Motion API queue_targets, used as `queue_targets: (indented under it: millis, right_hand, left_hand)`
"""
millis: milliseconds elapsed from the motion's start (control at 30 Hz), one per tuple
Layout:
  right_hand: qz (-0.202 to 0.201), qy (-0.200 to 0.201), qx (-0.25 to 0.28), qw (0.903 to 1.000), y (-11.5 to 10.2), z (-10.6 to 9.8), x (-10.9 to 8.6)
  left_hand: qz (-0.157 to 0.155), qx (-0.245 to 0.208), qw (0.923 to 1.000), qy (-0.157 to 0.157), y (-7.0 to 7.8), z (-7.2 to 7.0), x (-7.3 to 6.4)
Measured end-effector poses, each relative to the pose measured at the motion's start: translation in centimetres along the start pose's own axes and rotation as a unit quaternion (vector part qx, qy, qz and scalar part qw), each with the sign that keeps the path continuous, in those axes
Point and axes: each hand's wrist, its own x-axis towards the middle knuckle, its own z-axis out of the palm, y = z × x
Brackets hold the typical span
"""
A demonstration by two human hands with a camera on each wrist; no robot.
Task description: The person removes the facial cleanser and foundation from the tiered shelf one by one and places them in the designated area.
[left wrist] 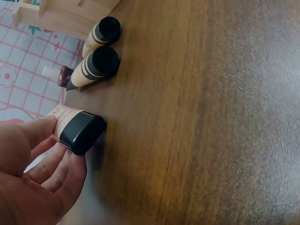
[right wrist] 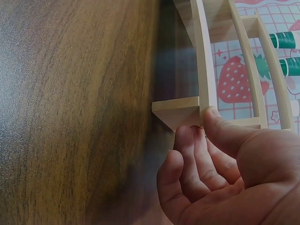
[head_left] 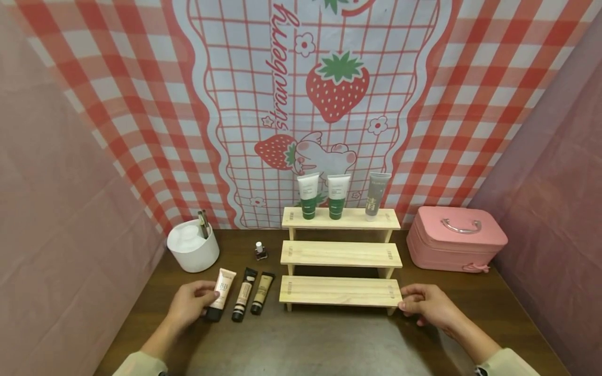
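Note:
My left hand (head_left: pixel 188 304) pinches a pale pink BB cream tube (head_left: pixel 224 284) between thumb and fingers; the tube's black cap (left wrist: pixel 84 132) points toward the near side in the left wrist view. Right beside it lie a beige tube with a black cap (head_left: pixel 243 295) and a smaller gold tube (head_left: pixel 263 293). My right hand (head_left: pixel 430 308) holds the right end of the lowest step of a three-tier wooden stand (head_left: pixel 340 291). In the right wrist view the thumb (right wrist: pixel 215 119) presses the step's edge, with the fingertips curled under it.
Two white-and-green tubes (head_left: pixel 308 196) and a grey tube (head_left: pixel 378 196) stand on the top tier. A small nail polish bottle (head_left: pixel 261 251) sits behind the lying tubes. A white round holder with brushes (head_left: pixel 194 253) is at the left, a pink case (head_left: pixel 456 240) at the right.

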Motion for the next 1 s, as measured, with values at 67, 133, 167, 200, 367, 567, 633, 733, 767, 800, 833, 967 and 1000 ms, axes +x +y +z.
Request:
queue_targets:
  millis: [67, 133, 167, 200, 367, 567, 633, 733, 767, 800, 833, 967, 1000]
  right_hand:
    - [0.0, 0.0, 0.0, 1.0, 0.0, 0.02, -0.02]
    - [0.0, -0.001, -0.001, 1.0, -0.02, 0.03, -0.05]
    - [0.0, -0.001, -0.001, 1.0, -0.03, 0.03, -0.07]
    - [0.001, -0.001, -0.002, 1.0, -0.04, 0.03, -0.08]
    - [0.003, -0.001, -0.002, 1.0, -0.04, 0.03, -0.11]
    - [0.003, 0.002, 0.0, 1.0, 0.08, 0.03, -0.03]
    - [0.002, 0.002, 0.0, 1.0, 0.13, 0.02, 0.0]
    - [0.004, 0.003, 0.001, 1.0, 0.17, 0.0, 0.01]
    - [0.005, 0.003, 0.001, 1.0, 0.18, -0.01, 0.0]
    - [0.004, 0.002, 0.001, 1.0, 0.18, -0.02, 0.0]
    - [0.003, 0.002, 0.002, 1.0, 0.19, -0.02, -0.01]
    - [-0.005, -0.002, 0.007, 1.0, 0.27, 0.0, -0.02]
    - [-0.007, -0.003, 0.008, 0.9999, 0.29, -0.01, -0.02]
  left_hand:
    - [-0.005, 0.002, 1.0, 0.001, -0.14, 0.11, 0.01]
    - [-0.008, 0.007, 0.9999, -0.001, -0.24, 0.17, 0.01]
    - [-0.008, 0.01, 0.9999, -0.002, -0.28, 0.19, 0.03]
    - [-0.007, 0.014, 0.9999, -0.003, -0.28, 0.19, 0.01]
    - [0.001, 0.036, 0.9993, -0.005, -0.47, 0.21, 0.05]
    - [0.007, 0.056, 0.9984, 0.008, -0.4, 0.22, 0.05]
    - [0.009, 0.066, 0.9977, 0.012, -0.32, 0.2, -0.03]
    - [0.016, 0.09, 0.9956, 0.019, -0.21, 0.17, -0.16]
    - [0.019, 0.099, 0.9947, 0.022, -0.19, 0.16, -0.19]
    - [0.023, 0.108, 0.9936, 0.024, -0.2, 0.16, -0.21]
    - [0.028, 0.117, 0.9924, 0.027, -0.19, 0.14, -0.22]
    - [0.044, 0.151, 0.9868, 0.038, 0.11, 0.12, -0.22]
    - [0.048, 0.161, 0.9849, 0.043, 0.31, 0.13, -0.22]
